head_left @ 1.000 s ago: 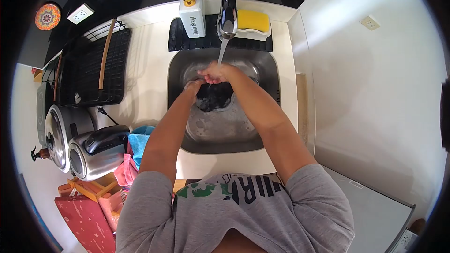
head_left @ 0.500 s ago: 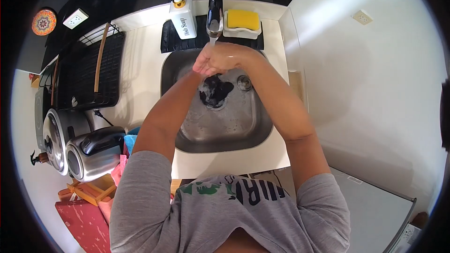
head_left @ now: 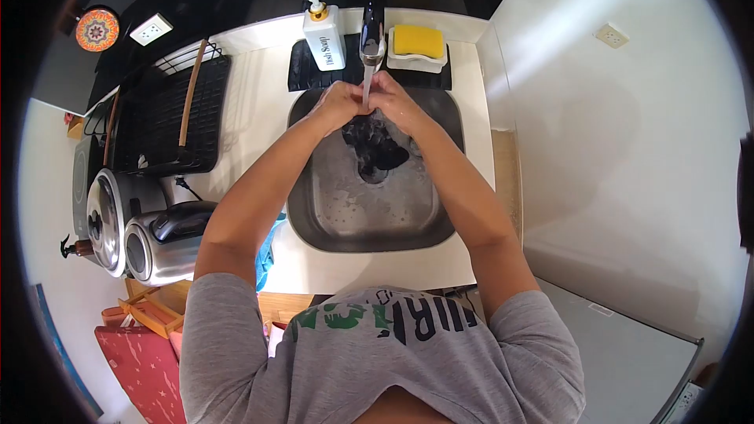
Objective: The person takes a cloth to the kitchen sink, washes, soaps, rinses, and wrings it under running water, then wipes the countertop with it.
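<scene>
Both of my hands are close together under the stream of water from the faucet (head_left: pixel 371 43), over the back of the metal sink (head_left: pixel 369 224). My left hand (head_left: pixel 339 104) has its fingers curled inward at the upper end of a wet black cloth (head_left: pixel 375 149). Opposite it, my right hand (head_left: pixel 390 102) is also closed at the cloth's upper end. The fingertips are partly hidden by the water and by each other. Below the hands, the rest of the cloth trails down to the sink bottom.
Behind the sink stand a white dish soap bottle (head_left: pixel 323 39) and a yellow sponge (head_left: pixel 418 41) in a white holder (head_left: pixel 416 61). To the left are a black dish rack (head_left: pixel 161 122), a lidded pot (head_left: pixel 104 220) and a metal kettle (head_left: pixel 161 247). A white wall is at the right.
My hands were rubbing together under the water, with the cloth lying in the sink below. They are now side by side at the cloth, whose upper end reaches up to them.
</scene>
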Demonstrator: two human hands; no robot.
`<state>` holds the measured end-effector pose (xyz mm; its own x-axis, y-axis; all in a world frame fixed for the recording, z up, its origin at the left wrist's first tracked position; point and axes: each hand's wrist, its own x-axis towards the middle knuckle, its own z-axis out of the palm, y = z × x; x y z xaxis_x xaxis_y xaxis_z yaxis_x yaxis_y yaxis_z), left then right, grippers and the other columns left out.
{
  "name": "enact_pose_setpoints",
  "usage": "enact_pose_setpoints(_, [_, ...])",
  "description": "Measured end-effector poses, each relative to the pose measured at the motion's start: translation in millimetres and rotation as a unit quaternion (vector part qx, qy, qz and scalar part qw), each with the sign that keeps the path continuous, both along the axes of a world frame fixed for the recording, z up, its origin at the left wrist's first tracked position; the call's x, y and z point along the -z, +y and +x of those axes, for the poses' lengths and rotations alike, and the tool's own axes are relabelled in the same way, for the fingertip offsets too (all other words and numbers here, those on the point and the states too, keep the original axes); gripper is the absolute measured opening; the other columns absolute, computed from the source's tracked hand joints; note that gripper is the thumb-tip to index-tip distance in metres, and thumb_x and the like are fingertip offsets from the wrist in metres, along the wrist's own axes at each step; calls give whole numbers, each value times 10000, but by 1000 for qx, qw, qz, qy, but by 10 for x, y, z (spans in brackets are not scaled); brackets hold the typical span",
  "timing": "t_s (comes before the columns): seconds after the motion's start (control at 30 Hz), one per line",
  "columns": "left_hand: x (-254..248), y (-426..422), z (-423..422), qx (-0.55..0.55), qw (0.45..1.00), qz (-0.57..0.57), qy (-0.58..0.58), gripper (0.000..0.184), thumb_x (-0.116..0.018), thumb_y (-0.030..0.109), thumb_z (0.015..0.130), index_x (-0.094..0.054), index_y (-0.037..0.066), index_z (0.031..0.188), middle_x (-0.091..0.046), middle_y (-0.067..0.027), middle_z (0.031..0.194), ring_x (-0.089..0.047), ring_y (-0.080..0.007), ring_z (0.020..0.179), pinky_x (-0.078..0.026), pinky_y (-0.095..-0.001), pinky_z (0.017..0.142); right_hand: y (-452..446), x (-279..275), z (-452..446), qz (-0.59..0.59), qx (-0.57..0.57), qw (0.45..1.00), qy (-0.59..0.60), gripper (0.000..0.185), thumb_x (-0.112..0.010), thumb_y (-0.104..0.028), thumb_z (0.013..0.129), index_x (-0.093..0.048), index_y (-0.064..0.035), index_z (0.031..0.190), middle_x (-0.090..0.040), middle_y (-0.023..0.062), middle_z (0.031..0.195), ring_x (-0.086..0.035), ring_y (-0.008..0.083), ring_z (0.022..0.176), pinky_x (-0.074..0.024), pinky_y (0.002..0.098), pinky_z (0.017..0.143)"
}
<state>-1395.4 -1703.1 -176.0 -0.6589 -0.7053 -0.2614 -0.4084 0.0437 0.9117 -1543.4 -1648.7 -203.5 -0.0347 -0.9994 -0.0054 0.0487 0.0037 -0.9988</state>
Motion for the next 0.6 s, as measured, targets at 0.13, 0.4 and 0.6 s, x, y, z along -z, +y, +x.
enact_pose_setpoints(0.13, [-289, 81, 93, 16, 999, 16, 41, 279, -611, -51, 733, -661, -15, 1005, -648, -43, 879, -591, -105, 827, -454, -228, 782, 41, -114, 24, 60, -89, 983, -149, 342, -572, -103, 734, -562, -6, 1061, -609, 63, 983, -557, 136, 940, -410, 296, 853])
enact_pose_setpoints(0.4, [-1074, 180, 285, -41, 987, 69, 140, 429, -567, -106, 731, -609, 1, 1144, -625, -61, 980, -578, -107, 881, -444, -222, 831, 194, 106, -159, 148, -67, 986, -39, 711, -722, -482, 709, -561, 63, 1138, -622, 109, 1054, -550, 180, 1022, -376, 314, 933])
enact_pose_setpoints(0.6, [-1559, 283, 411, -49, 974, 40, 218, 478, -525, -126, 756, -605, 62, 1187, -576, -76, 968, -531, -91, 872, -433, -210, 807, 309, 687, -339, 257, -56, 947, 183, 840, -766, -612, 577, -623, 50, 1074, -618, 176, 1102, -535, 274, 1118, -367, 351, 979])
